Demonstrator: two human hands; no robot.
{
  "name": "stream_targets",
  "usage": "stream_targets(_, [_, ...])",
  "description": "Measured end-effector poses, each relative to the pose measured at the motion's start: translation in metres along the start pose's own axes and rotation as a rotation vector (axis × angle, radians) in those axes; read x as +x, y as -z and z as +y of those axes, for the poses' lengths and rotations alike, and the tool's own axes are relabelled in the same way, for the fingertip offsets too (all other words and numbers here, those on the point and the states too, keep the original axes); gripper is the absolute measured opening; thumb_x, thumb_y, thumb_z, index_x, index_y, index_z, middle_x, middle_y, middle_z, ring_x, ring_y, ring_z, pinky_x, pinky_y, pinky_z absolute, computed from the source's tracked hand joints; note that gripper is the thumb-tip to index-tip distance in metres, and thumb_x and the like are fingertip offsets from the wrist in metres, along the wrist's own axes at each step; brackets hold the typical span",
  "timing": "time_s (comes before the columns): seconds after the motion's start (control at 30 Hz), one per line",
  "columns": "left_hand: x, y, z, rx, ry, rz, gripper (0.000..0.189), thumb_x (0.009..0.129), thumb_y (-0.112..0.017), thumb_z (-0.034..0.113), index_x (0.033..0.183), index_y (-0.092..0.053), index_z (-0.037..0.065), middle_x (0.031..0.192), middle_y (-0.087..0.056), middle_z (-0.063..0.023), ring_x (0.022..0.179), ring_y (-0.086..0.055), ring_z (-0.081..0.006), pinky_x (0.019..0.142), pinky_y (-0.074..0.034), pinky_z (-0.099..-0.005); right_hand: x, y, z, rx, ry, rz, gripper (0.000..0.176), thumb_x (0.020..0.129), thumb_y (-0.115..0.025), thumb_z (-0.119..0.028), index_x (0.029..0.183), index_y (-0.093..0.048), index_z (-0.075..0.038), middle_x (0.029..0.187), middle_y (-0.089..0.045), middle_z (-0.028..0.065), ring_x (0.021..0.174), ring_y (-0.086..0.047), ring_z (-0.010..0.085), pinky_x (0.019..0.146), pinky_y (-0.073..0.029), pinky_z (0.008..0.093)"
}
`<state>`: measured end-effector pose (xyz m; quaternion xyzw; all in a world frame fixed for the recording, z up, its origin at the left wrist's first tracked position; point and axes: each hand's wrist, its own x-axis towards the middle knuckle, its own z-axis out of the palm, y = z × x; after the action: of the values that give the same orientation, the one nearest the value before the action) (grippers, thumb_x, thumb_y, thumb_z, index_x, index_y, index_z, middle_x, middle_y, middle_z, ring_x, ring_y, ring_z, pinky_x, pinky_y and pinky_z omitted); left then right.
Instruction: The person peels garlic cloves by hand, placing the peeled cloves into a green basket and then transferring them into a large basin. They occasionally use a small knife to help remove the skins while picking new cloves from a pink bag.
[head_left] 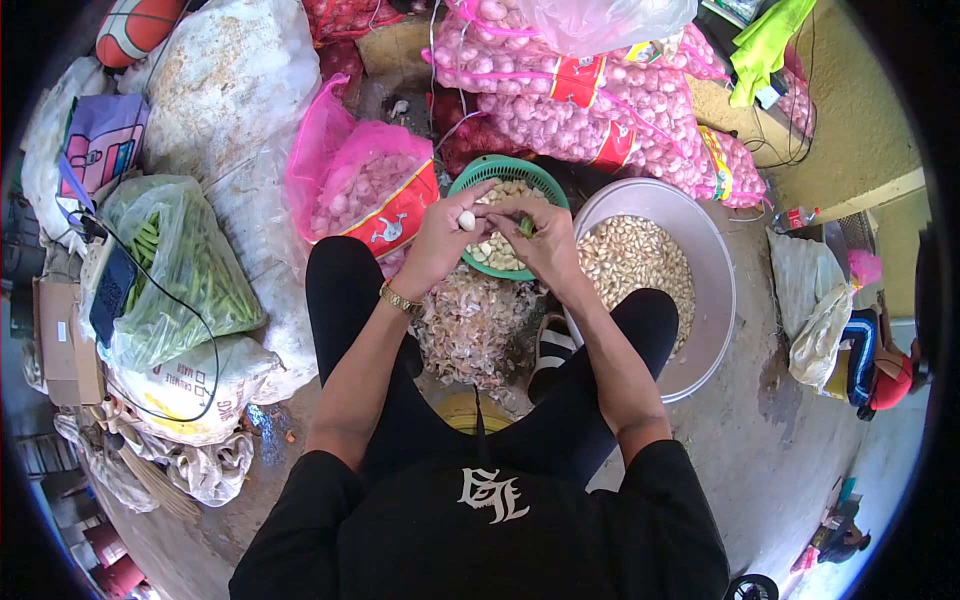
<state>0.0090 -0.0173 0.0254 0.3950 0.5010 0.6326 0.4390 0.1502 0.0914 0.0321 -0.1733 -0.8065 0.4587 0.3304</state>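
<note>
Over the green basket (483, 166) of peeled garlic cloves, my two hands are close together. My left hand (440, 232) is closed round a whitish garlic clove (466, 220). Beside it, my right hand (545, 236) has its fingers bent round a small green-handled tool (527, 226); most of the tool is hidden. Below the basket lies a heap of garlic skins (470, 325) between my legs. A large pale tub (710, 300) at the right holds many garlic cloves. An open pink mesh bag (345, 190) of garlic stands at the left.
Full mesh sacks (640, 110) of garlic are stacked ahead. At the left are a white sack (230, 90), a plastic bag (185, 260) of green pods and a phone (113, 290) with a cable. Two people (885, 375) (843, 535) are at the far right.
</note>
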Motion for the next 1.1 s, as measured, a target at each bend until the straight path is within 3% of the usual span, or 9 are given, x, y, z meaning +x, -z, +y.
stream_targets(0.17, [0.0, 0.0, 0.001, 0.058, 0.057, -0.006, 0.051, 0.092, -0.061, -0.001, 0.141, -0.045, -0.002, 0.116, -0.064, -0.0104, 0.101, -0.064, -0.0142, 0.085, -0.054, -0.0253, -0.001, 0.005, 0.002, -0.147, -0.018, 0.063, 0.014, 0.081, -0.07, -0.002, 0.095, -0.069, -0.002, 0.086, -0.07, 0.0152, 0.079, -0.068, 0.0294, 0.07, -0.052, 0.034])
stream_targets(0.23, [-0.001, -0.001, 0.007, -0.139, 0.108, 0.105, 0.043, 0.092, -0.062, 0.001, 0.133, -0.051, -0.003, 0.11, -0.063, -0.0079, 0.099, -0.066, -0.0157, 0.083, -0.056, -0.0254, 0.003, 0.012, 0.004, -0.19, -0.031, 0.117, 0.012, 0.09, -0.065, -0.005, 0.095, -0.063, 0.005, 0.08, -0.067, 0.0107, 0.077, -0.061, 0.0123, 0.071, -0.05, 0.0291])
stream_targets(0.37, [0.001, -0.002, 0.02, -0.296, 0.145, 0.137, 0.03, 0.092, -0.064, 0.004, 0.121, -0.059, -0.003, 0.106, -0.066, -0.0105, 0.095, -0.069, -0.0195, 0.083, -0.06, -0.0302, -0.001, 0.021, -0.007, -0.009, -0.217, 0.035, 0.015, 0.09, -0.069, -0.01, 0.099, -0.069, 0.003, 0.085, -0.07, 0.005, 0.08, -0.06, 0.0086, 0.074, -0.05, 0.0263])
stream_targets(0.5, [0.001, -0.007, 0.022, -0.322, 0.192, 0.153, 0.024, 0.091, -0.066, 0.005, 0.113, -0.061, -0.005, 0.105, -0.067, -0.0109, 0.094, -0.069, -0.0204, 0.082, -0.061, -0.0306, -0.004, 0.015, -0.007, 0.108, -0.159, -0.002, 0.017, 0.09, -0.07, -0.01, 0.103, -0.072, 0.002, 0.088, -0.071, 0.0041, 0.081, -0.06, 0.0079, 0.075, -0.05, 0.0247])
stream_targets(0.6, [0.003, -0.011, 0.023, -0.291, 0.176, 0.162, 0.022, 0.091, -0.066, 0.004, 0.11, -0.062, -0.005, 0.104, -0.067, -0.0106, 0.093, -0.069, -0.0192, 0.082, -0.061, -0.0303, -0.004, 0.013, -0.006, 0.141, -0.169, 0.066, 0.016, 0.086, -0.073, -0.007, 0.099, -0.073, 0.003, 0.085, -0.073, 0.01, 0.077, -0.064, 0.0114, 0.073, -0.051, 0.0271])
stream_targets(0.73, [0.005, -0.011, 0.009, -0.197, 0.105, 0.107, 0.022, 0.092, -0.066, 0.006, 0.112, -0.063, -0.002, 0.104, -0.067, -0.0056, 0.092, -0.067, -0.0133, 0.081, -0.059, -0.0273, -0.005, 0.016, -0.01, 0.06, -0.154, 0.09, 0.014, 0.086, -0.071, -0.007, 0.095, -0.072, 0.004, 0.078, -0.071, 0.0107, 0.071, -0.062, 0.0107, 0.066, -0.05, 0.0284])
stream_targets(0.97, [0.009, -0.02, 0.009, -0.23, 0.174, 0.118, 0.021, 0.092, -0.065, 0.004, 0.112, -0.063, -0.003, 0.103, -0.067, -0.0066, 0.089, -0.068, -0.0142, 0.079, -0.06, -0.028, 0.002, 0.019, -0.006, -0.116, -0.158, 0.152, 0.015, 0.087, -0.068, -0.009, 0.091, -0.068, 0.005, 0.074, -0.068, 0.0145, 0.065, -0.06, 0.0138, 0.062, -0.048, 0.031])
stream_targets(1.1, [0.012, -0.021, 0.009, -0.293, 0.183, 0.173, 0.022, 0.093, -0.066, 0.011, 0.11, -0.063, -0.002, 0.098, -0.066, -0.0058, 0.079, -0.069, -0.0151, 0.073, -0.06, -0.0266, 0.0, 0.031, 0.002, -0.104, -0.146, 0.187, 0.017, 0.087, -0.068, -0.011, 0.092, -0.068, 0.006, 0.075, -0.068, 0.0153, 0.064, -0.06, 0.0154, 0.062, -0.049, 0.0316])
